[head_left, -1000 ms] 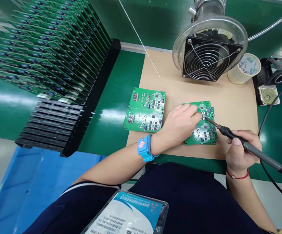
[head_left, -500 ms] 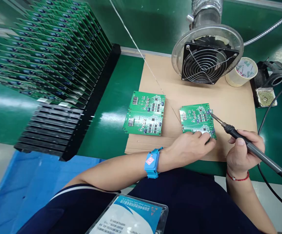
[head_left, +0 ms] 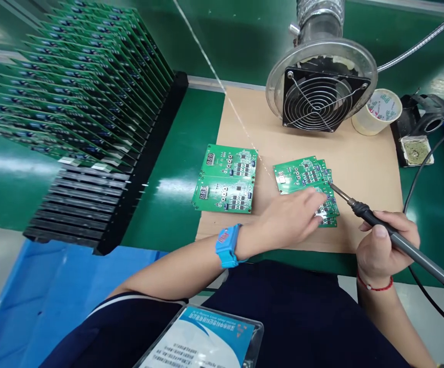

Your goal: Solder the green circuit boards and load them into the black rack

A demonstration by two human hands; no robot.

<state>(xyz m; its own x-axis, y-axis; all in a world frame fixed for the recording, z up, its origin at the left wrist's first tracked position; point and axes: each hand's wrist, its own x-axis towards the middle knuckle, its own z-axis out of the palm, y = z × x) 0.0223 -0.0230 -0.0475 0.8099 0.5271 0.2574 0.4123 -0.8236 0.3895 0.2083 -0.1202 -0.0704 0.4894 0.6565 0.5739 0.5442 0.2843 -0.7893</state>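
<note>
My left hand [head_left: 293, 217] lies over the near part of the right-hand stack, fingers closed on the top circuit board [head_left: 295, 173]. That green board sits shifted left, so the edges of other boards [head_left: 334, 208] show fanned out beneath it. My fingers hide its near half. In my right hand [head_left: 389, 245] a soldering iron [head_left: 394, 232] is held like a pen, its tip [head_left: 333, 186] at the right edge of the fanned boards; whether it touches them I cannot tell. To the left, another stack of circuit boards [head_left: 225, 179] rests on the cardboard.
A black rack [head_left: 91, 204] holds many upright boards at left. A fume extractor fan [head_left: 316, 107] stands behind the boards, with a tape roll [head_left: 379, 115] and an iron stand with sponge [head_left: 416, 151] to its right. Solder wire [head_left: 210, 64] hangs down over the cardboard [head_left: 375, 189].
My left hand has moved left, and the top board has slid left with it, uncovering the boards below. The soldering iron stays nearly in place.
</note>
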